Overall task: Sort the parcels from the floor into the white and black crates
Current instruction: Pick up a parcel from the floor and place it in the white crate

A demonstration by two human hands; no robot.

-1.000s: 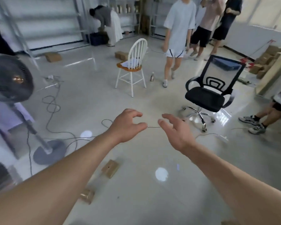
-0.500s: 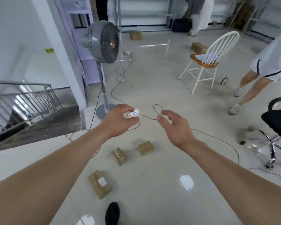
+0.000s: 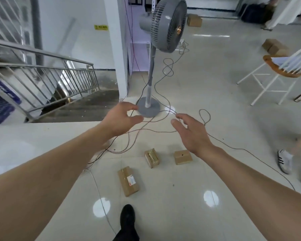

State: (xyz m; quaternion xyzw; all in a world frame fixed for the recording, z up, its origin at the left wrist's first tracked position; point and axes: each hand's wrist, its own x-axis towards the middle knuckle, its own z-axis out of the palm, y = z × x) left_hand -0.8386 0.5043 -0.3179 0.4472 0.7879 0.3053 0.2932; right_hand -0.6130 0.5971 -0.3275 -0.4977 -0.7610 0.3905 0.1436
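The view has swung left since half a second ago. The fan (image 3: 163, 25) now stands at 12 o'clock, and three parcels lie in full sight on the floor (image 3: 181, 214). The left grip (image 3: 122, 119) and right grip (image 3: 191, 134) hover above loose cable (image 3: 233, 147), both released and holding nothing. Below them, at 6 o'clock, lies the labelled parcel (image 3: 128, 181). The taped parcel (image 3: 151, 157) is at its 1 o'clock, with the plain parcel (image 3: 183, 157) beside it at 3 o'clock.
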